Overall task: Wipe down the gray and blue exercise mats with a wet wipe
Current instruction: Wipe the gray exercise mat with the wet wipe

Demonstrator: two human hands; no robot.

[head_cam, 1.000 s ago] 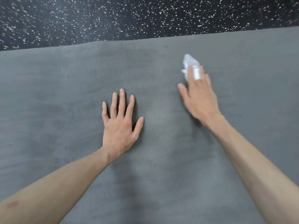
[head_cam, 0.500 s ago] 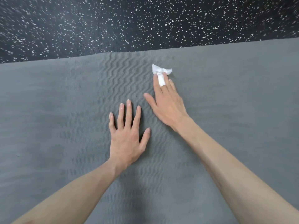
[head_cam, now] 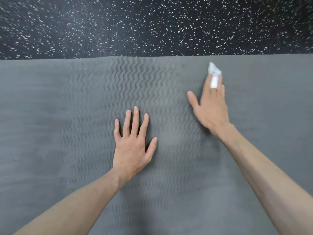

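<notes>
Wet wipe (head_cam: 214, 69) — under right fingers (head_cam: 207, 85).

The exercise mat (head_cam: 67, 116) is gray with a fine wavy ribbing; the wet wipe (head_cam: 213, 69) white; the floor (head_cam: 152, 26) black, flecked white.

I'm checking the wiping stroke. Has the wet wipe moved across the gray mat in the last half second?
Yes. Against the planted left hand, the wet wipe under the right hand has swept rightward along the gray mat, near its far edge.
</notes>
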